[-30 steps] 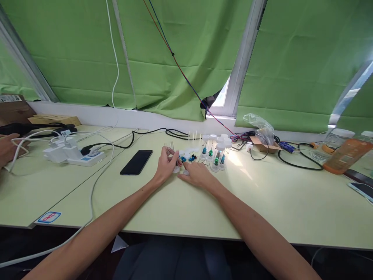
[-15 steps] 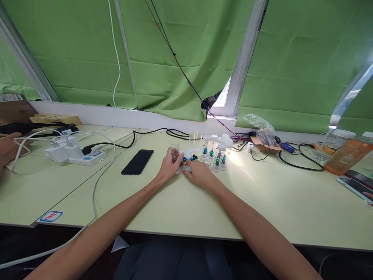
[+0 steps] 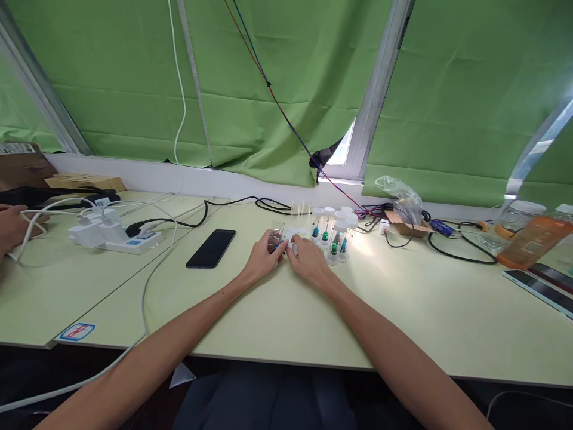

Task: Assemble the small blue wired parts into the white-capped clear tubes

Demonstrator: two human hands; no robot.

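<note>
In the head view, my left hand is closed around a clear tube, which is tilted; a little blue shows by the fingertips. Facing it, my right hand has its thumb and fingers pinched on a small white cap. The two sets of fingertips nearly meet just above the table. Right beside my right hand stand several clear vials with white lids, holding blue and green pieces with thin pins. Behind my hands are more white caps and upright clear tubes.
A black phone lies left of my hands. Further left are a white power strip with cables and another person's hand. To the right sit a small cardboard box, an orange bottle and a white-edged phone.
My right hand has lifted from the small dark and blue pieces and now holds a white cap by the tube. The tube has tilted. At far right, the white-edged phone has shifted left.
</note>
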